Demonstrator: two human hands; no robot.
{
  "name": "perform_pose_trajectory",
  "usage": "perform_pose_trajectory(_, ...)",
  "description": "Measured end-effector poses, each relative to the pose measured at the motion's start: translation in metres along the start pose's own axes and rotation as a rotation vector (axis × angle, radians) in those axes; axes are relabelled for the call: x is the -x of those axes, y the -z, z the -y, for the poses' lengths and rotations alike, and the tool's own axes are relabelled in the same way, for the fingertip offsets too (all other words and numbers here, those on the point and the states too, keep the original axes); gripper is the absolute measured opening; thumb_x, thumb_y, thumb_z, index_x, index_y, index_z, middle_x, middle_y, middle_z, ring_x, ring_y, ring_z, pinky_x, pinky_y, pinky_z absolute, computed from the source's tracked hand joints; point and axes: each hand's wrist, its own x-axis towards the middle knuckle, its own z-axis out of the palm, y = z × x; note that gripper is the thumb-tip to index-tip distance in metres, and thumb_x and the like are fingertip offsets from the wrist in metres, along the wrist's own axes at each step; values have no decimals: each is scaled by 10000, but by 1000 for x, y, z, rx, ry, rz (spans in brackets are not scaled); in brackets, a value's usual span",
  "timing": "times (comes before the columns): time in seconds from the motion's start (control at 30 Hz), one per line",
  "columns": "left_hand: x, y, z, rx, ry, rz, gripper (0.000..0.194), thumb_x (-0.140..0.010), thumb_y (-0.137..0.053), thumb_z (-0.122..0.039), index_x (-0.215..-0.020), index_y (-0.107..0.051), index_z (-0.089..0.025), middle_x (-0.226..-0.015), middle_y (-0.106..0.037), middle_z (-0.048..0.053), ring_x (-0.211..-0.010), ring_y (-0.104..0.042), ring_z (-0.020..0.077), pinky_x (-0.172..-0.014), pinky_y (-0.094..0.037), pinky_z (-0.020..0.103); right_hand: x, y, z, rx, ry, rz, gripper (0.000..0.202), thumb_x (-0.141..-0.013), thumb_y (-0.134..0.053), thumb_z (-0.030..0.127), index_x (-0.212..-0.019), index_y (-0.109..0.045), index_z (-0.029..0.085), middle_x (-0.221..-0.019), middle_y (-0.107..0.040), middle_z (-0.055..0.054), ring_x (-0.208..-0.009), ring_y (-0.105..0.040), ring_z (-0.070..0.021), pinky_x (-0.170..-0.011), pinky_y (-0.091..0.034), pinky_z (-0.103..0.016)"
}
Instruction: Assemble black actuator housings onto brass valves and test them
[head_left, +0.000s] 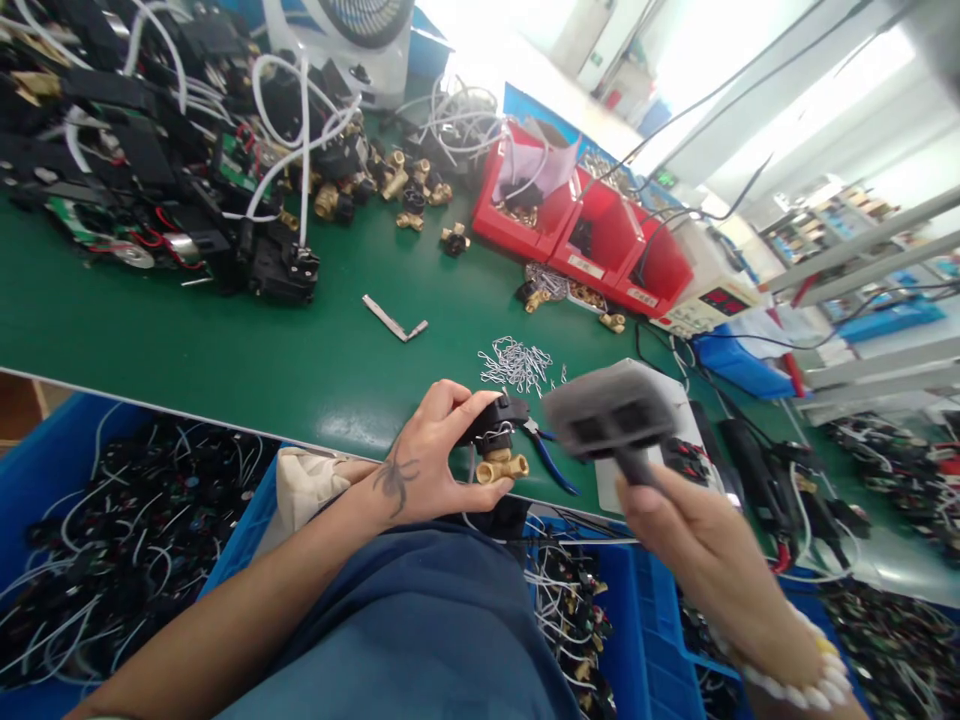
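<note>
My left hand [429, 462] is closed around a brass valve fitting [501, 468] with a black plastic body, at the bench's front edge. A bent wire clip [495, 432] sits across the black neck above the brass. My right hand [686, 530] grips the handle of a grey hammer [609, 408] with a blocky head, smeared by motion. The hammer is raised to the right of the fitting, apart from it. Blue-handled pliers [551, 458] lie just right of the fitting. Behind it is a pile of metal spring clips [516, 364].
Red parts bins [592, 265] and a power supply [709, 300] line the back. Black assemblies with white tubes [150, 150] crowd the left, near a fan [352, 50]. A bent strip [394, 318] lies mid-bench. Blue crates [255, 515] of parts stand below the edge.
</note>
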Motion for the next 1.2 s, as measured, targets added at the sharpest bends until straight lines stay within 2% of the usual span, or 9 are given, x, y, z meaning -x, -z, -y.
perform_pose_trajectory(0.1,0,-1,1,-16,-43,-31,668,-718,-736,-343,-1329,-524,-175,-1077,-515,71,-994,-534,221,-885,-529,384,2,1,-2,-247,89,-295,429,-1017,-400,533,-768,-518,204,-481,-357,66,-397,-318,-78,-410,-270,-216)
perform_pose_trajectory(0.27,0,-2,2,-12,-32,-25,679,-704,-744,-345,-1325,-529,-175,-1060,-515,62,-971,-535,212,-875,-536,375,-3,-2,0,137,-53,101,521,-930,-515,625,-649,-501,187,-493,-447,31,-426,-377,-83,-410,-254,-217)
perform_pose_trajectory(0.3,-1,-2,3,-10,-31,-25,680,-705,-744,-345,-1327,-527,-176,-1062,-514,62,-969,-535,211,-874,-537,375,-3,-1,1,160,-50,94,524,-928,-517,627,-645,-505,186,-503,-456,27,-432,-382,-83,-412,-259,-217)
perform_pose_trajectory(0.47,-1,-2,5,-15,-76,-43,684,-713,-749,-348,-1337,-514,-194,-1075,-510,68,-984,-536,221,-871,-541,383,0,1,0,-182,95,-337,422,-1008,-423,540,-757,-519,214,-474,-375,66,-391,-332,-83,-393,-268,-212)
perform_pose_trajectory(0.63,0,-2,5,4,-30,-26,688,-707,-755,-340,-1334,-521,-183,-1064,-512,64,-971,-536,215,-880,-540,382,-5,-2,-3,216,4,91,492,-941,-535,574,-628,-485,197,-479,-468,28,-412,-383,-91,-412,-258,-232)
perform_pose_trajectory(0.83,-1,-2,5,-3,-61,-30,687,-721,-750,-346,-1347,-517,-185,-1080,-512,72,-994,-535,220,-882,-540,382,-1,0,-3,-156,113,-329,408,-1007,-417,550,-785,-528,225,-477,-393,62,-384,-338,-94,-401,-280,-231)
perform_pose_trajectory(1.0,-1,-3,5,-1,-41,-36,678,-717,-748,-351,-1336,-518,-197,-1071,-516,65,-977,-538,214,-872,-544,378,-5,-1,-4,267,16,88,501,-933,-535,591,-625,-467,202,-471,-436,39,-410,-358,-87,-412,-248,-231)
perform_pose_trajectory(1.13,-2,-3,5,-21,-65,-31,681,-717,-750,-355,-1337,-516,-199,-1082,-515,69,-988,-538,220,-870,-545,382,-2,4,0,83,71,-198,481,-994,-427,562,-677,-487,205,-488,-401,49,-413,-352,-84,-405,-266,-220)
perform_pose_trajectory(1.2,-2,-3,4,-25,-62,-25,685,-715,-754,-352,-1338,-517,-192,-1082,-514,71,-997,-538,223,-875,-543,384,-2,2,1,44,73,-232,483,-994,-417,571,-682,-483,208,-492,-416,45,-409,-353,-87,-402,-270,-222)
